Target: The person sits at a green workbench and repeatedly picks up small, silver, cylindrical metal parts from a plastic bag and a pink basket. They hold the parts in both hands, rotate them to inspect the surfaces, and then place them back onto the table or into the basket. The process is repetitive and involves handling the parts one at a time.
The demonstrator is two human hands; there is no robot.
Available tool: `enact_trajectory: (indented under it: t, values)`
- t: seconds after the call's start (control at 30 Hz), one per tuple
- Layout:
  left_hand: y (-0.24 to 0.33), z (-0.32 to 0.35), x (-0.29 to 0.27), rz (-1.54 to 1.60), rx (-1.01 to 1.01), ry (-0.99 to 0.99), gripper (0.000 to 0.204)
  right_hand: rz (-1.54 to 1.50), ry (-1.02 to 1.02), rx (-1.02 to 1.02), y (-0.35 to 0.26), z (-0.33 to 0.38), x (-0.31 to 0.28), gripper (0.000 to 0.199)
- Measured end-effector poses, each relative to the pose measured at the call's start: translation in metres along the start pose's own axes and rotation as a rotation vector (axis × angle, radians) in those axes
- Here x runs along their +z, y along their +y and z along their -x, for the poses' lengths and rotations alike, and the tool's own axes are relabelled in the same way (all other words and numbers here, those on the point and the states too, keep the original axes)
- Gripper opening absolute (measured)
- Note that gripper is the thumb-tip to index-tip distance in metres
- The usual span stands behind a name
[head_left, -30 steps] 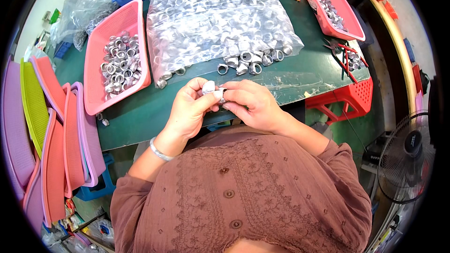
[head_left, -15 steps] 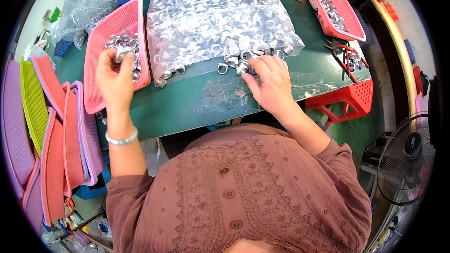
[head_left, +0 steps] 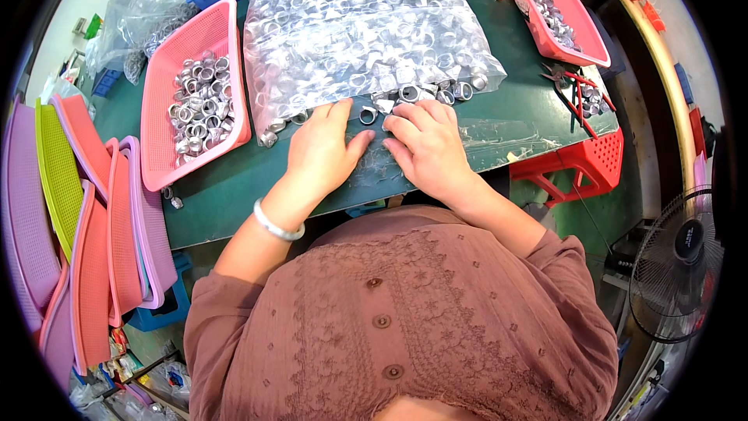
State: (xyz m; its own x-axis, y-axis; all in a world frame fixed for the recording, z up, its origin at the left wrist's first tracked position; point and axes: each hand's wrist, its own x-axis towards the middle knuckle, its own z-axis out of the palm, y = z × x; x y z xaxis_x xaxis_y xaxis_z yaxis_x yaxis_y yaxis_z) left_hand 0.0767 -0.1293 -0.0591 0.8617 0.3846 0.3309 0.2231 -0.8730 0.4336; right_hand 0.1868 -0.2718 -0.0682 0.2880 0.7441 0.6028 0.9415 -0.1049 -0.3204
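Observation:
Small silver metal rings (head_left: 368, 115) lie at the mouth of a large clear plastic bag (head_left: 366, 31) full of similar rings on the green table. My left hand (head_left: 326, 152), with a pale bangle (head_left: 278, 223) at the wrist, rests just left of these loose rings. Its fingers reach to the bag's edge, the thumb stands apart, and nothing shows in it. On the right, my right hand (head_left: 428, 144) bends its fingers down over the loose rings, its thumb apart from them. Whatever lies under those fingertips is hidden. To the left, a pink basket (head_left: 156, 93) holds many rings.
Another pink basket (head_left: 538, 31) with metal pieces stands at the far right, near red-handled pliers (head_left: 562, 86). A red stool (head_left: 580, 165) is below the table's right edge. Stacked coloured baskets (head_left: 93, 265) fill the left side; a black fan (head_left: 676, 265) stands at right.
My left hand has left the pink basket and moved right to the bag's mouth; the piece it held is gone from its fingers. My right hand has shifted slightly left and toward me.

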Motion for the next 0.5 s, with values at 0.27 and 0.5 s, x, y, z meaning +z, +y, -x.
enact_trajectory:
  t: [0.27,0.5]
  values:
    - [0.006,-0.010,0.011,0.059,-0.050,-0.096,0.027,-0.161,-0.031,0.120,0.001,0.003,0.002,0.031]
    - [-0.006,0.001,0.004,0.557,-0.305,-0.184,0.023,-0.128,-0.009,0.051,0.005,0.006,0.005,0.028]
